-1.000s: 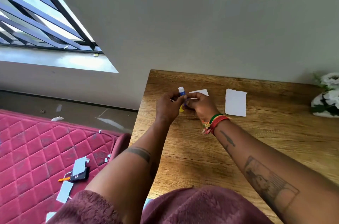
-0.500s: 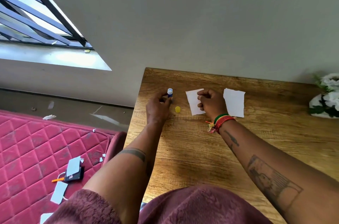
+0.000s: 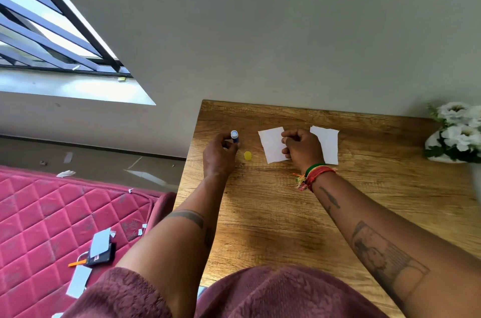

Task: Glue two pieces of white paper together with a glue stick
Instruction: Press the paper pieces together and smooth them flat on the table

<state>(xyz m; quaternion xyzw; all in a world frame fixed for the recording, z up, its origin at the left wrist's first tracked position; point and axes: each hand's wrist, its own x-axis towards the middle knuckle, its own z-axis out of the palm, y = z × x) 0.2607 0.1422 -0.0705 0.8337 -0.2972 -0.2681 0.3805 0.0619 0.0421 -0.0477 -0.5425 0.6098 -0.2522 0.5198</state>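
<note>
The small blue glue stick (image 3: 234, 137) is now uncapped: a second ago both hands were together over it at the far edge of the wooden tabletop (image 3: 260, 213), and they have since parted. The left hand (image 3: 218, 159) has carried the stick toward the far left corner and holds it upright, fingers closed round its barrel, its open pale end facing up. The little round yellow cap (image 3: 247, 155) lies loose on the tabletop just beside that hand, between it and the nearer sheet.

The right hand (image 3: 302, 148), with a woven red, green and yellow bracelet (image 3: 316, 173) at the wrist, has moved onto the left piece of white paper (image 3: 272, 145). Its fingers are curled and seem to pinch or press the sheet's right edge; whether the sheet is lifted or only pinned flat I cannot tell. The second piece of white paper (image 3: 328, 144) lies flat just to the right, apart from the first and partly hidden by the hand. A white flower arrangement (image 3: 458, 132) stands at the far right edge, well apart from the work.

So the opening step looks done and no glue appears applied yet. The next move is likely bringing the stick across to the steadied sheet; thin paper may wrinkle or slide unless it is held firmly.
</note>
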